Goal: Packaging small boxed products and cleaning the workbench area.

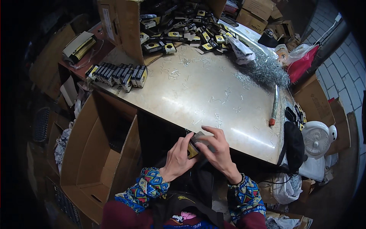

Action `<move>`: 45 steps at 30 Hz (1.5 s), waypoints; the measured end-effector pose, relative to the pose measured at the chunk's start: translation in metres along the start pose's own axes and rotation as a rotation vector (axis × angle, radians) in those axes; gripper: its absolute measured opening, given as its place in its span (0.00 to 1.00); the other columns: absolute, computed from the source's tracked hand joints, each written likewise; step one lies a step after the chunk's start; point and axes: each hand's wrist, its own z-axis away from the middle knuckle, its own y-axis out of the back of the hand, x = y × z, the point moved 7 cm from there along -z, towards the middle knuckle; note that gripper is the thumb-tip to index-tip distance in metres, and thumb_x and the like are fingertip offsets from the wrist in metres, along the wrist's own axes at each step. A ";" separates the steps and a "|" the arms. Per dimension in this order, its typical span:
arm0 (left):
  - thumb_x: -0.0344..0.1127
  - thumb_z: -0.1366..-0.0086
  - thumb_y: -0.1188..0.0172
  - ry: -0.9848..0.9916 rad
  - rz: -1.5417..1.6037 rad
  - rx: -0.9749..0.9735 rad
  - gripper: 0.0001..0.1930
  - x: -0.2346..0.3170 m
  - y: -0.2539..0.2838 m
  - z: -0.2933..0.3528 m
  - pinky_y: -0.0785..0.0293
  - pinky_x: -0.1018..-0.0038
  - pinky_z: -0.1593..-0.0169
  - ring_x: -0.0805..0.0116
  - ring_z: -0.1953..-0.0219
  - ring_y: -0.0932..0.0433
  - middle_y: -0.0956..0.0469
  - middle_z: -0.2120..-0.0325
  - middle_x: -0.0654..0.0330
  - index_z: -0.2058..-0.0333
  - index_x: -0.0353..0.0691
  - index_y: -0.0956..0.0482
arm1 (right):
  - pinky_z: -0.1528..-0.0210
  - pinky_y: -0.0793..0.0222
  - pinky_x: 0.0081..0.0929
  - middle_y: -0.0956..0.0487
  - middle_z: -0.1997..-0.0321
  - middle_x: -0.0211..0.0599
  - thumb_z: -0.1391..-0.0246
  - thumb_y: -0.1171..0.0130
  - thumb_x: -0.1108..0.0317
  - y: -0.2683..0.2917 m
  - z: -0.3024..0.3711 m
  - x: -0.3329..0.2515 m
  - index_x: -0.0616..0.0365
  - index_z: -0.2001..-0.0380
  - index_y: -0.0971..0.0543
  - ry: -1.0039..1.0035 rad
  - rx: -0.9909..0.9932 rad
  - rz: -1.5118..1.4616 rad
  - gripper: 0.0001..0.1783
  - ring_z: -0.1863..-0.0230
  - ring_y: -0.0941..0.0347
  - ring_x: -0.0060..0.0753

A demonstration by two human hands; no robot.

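Just in front of the table's near edge, my left hand (178, 158) is closed around a small black and yellow box (192, 152). My right hand (218, 150) reaches to the upper end of that box, its fingers bent over a greyish part there. Whether that part is a flap or metal pieces I cannot make out. Loose thin metal pins (218, 120) lie on the table beyond my hands. A large heap of the same silvery pins (267, 68) rises at the table's far right.
Rows of small boxes (118, 75) stand at the table's left edge. Behind them, a carton (120, 30) lies with many boxes spilling out. An open carton (85, 152) stands left of me. A red-tipped rod (274, 108) and a white fan (317, 140) are at the right.
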 end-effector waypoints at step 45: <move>0.32 0.52 0.27 0.151 0.376 -0.140 0.40 -0.003 -0.006 -0.006 0.27 0.66 0.48 0.52 0.50 0.24 0.28 0.52 0.46 0.42 0.40 0.41 | 0.45 0.30 0.42 0.31 0.39 0.54 0.51 0.33 0.63 -0.006 0.039 -0.010 0.53 0.53 0.19 0.225 0.174 0.411 0.20 0.44 0.32 0.55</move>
